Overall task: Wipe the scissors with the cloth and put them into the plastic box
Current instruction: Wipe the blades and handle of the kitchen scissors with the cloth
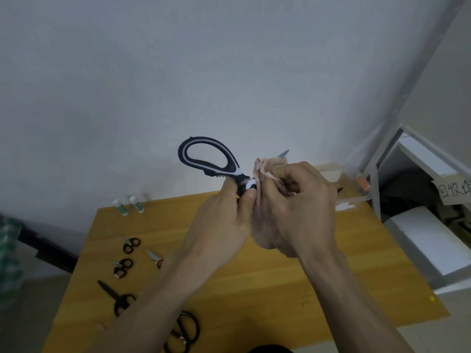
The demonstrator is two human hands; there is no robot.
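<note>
Both hands hold scissors (211, 159), cloth-wrapped (265, 169) blade tip pointing upper right.

Plain workroom or storeroom: bare white wall, wooden table (280, 284), metal shelf unit (382, 159) w/ hand-labelled boxes at right.

Spare scissors (131, 245) lie left on the table (267, 289), box (354, 200) seemingly far right.

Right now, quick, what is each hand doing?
Left hand: grips the big scissors near the pivot.
Right hand: holds the pink cloth wrapped round the blade.
</note>
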